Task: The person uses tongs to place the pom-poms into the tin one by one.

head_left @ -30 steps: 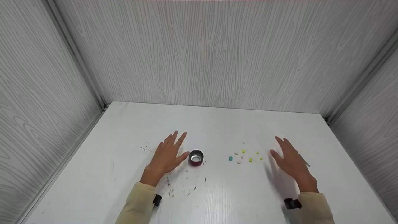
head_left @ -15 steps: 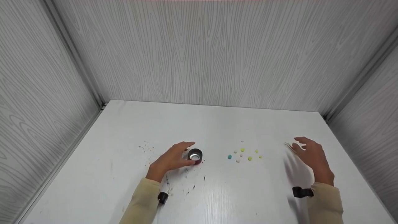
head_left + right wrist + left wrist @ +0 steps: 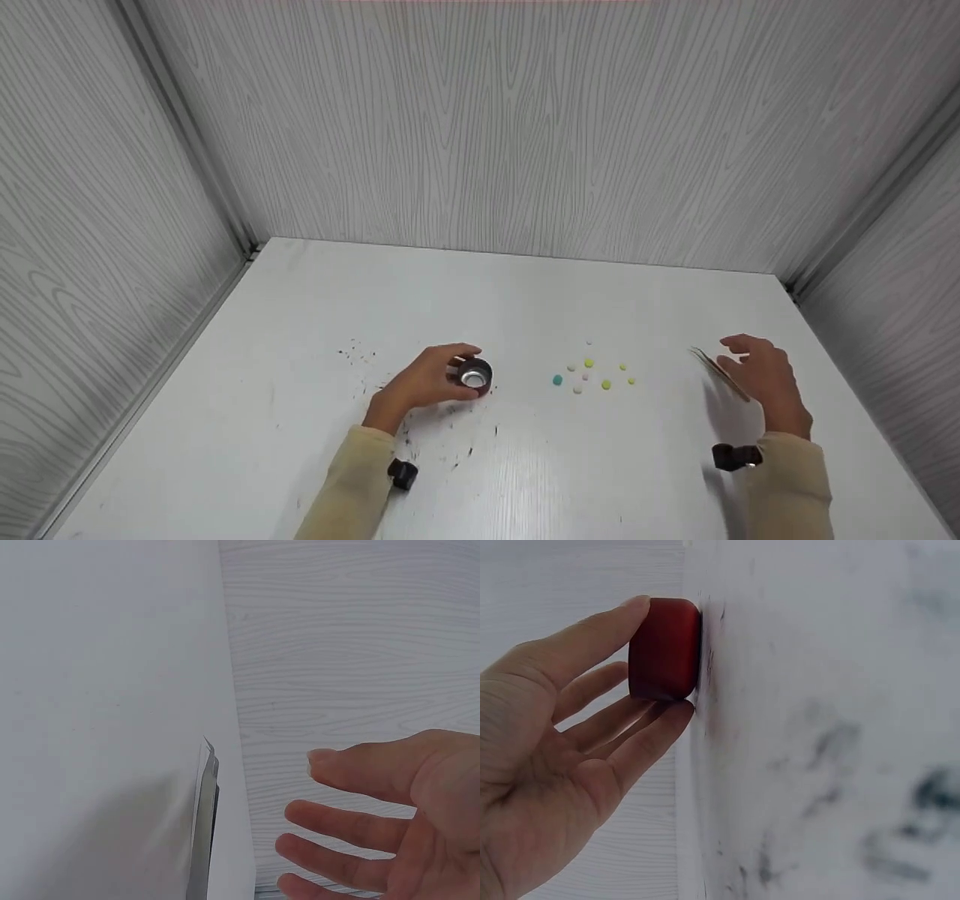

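On the white table in the head view stands a small round red cup [image 3: 484, 373] with a shiny metal inside; its red side also fills part of the left wrist view. My left hand [image 3: 424, 382] holds the cup between thumb and fingers. Beside the right hand [image 3: 769, 384] lies a pair of metal tweezers [image 3: 201, 840], its thin bent tips pointing away from me. In the right wrist view, the right hand's fingers are loosely extended and hold nothing, a gap apart from the tweezers.
Several small beads, such as a teal one [image 3: 557, 380] and a yellow one [image 3: 606, 385], lie scattered between the hands. Dark marks [image 3: 470, 451] dot the table near the left forearm. Grey wood-grain panels [image 3: 495, 127] wall the back and both sides.
My left hand, earlier spread beside the cup, has brought its thumb and fingers round it. The right hand has shifted right, so more of the tweezers shows.
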A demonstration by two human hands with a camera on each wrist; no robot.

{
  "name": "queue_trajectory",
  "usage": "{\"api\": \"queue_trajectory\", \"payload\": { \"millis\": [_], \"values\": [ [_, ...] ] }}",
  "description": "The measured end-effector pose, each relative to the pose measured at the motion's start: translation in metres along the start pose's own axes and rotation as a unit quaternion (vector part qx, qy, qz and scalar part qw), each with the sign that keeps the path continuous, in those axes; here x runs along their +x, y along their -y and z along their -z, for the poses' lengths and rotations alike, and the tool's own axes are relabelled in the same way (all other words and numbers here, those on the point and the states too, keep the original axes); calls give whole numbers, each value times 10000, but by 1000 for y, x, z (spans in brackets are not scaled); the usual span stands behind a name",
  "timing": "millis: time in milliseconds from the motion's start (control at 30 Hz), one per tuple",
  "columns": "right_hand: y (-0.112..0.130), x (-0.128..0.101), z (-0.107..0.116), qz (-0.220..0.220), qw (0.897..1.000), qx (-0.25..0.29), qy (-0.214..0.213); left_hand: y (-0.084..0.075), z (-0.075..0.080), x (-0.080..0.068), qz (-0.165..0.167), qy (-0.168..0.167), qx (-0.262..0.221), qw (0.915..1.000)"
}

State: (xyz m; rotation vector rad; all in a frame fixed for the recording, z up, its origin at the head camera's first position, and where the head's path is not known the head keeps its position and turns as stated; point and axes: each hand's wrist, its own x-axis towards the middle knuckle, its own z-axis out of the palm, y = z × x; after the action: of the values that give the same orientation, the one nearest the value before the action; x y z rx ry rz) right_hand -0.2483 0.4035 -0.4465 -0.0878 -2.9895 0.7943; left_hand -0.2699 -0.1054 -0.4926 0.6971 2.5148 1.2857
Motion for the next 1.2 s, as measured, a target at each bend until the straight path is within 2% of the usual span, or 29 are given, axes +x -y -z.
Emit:
{"api": "queue_trajectory", "payload": {
  "millis": [233,533,800,1067,1200],
  "values": [
    [-12,15,-5,-133,9998,-83,86,1,1,1,120,-39,-202,9997],
    [-35,26,-12,-672,9965,-108,484,2,2,2,196,8,-202,9996],
    [-45,30,-17,-515,9973,-119,505,3,3,1,187,85,-173,9996],
    [-40,36,-18,-549,9968,-295,499,-3,0,0,448,-14,34,9990],
    [-36,37,-19,-520,9969,-383,456,-5,-1,-1,450,-36,154,9989]
  ]
}}
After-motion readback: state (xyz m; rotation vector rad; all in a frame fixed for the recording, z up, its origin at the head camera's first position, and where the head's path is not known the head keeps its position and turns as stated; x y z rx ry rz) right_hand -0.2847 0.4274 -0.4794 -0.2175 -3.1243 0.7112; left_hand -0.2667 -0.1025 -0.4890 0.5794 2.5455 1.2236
